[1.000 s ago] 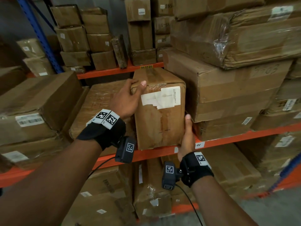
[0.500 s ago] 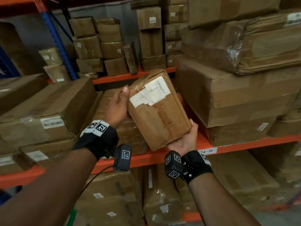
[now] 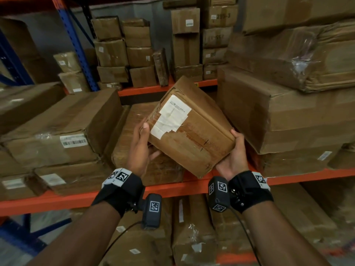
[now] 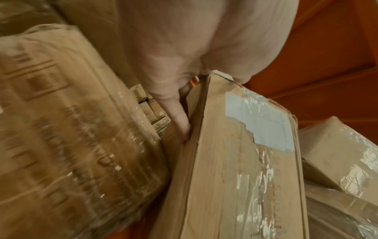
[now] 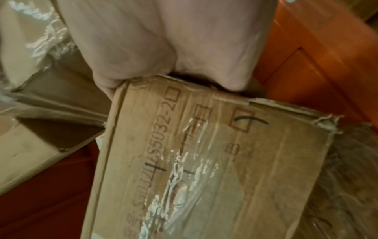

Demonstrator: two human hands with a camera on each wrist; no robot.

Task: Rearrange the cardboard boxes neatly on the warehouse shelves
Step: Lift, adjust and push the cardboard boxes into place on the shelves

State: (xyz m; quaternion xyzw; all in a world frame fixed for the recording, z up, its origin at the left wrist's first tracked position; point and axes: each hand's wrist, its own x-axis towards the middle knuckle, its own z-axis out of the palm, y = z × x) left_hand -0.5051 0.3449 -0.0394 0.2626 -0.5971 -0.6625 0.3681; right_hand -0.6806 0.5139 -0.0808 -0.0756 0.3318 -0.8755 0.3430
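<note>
Between the two hands, above the front edge of the orange metal shelf, a small brown cardboard box with a torn white paper label is held tilted, clear of any surface, one corner pointing down toward the shelf edge. The left hand clasps its left side, thumb laid up along the labelled face and fingers curled behind the edge; the left wrist view shows a fingertip pressed into the box's seam. The right hand cups the lower right edge from beneath, palm up, thumb hooked over the rim. The right wrist view shows the cardboard creased and scuffed, its edge frayed, with wrinkled clear tape running over faded printed characters and small printed squares. Both wrists wear black fabric straps with square black-and-white markers.

Directly behind the held box lies a flat carton wrapped in glossy clear film, resting on the shelf. Left of it sits a long dented carton with a barcode label, stacked on flatter ones. To the right stands a large plain carton, topped by a bundle in crinkled plastic wrap. Further back, small rectangular cartons stand in stacks beside a blue perforated upright.
</note>
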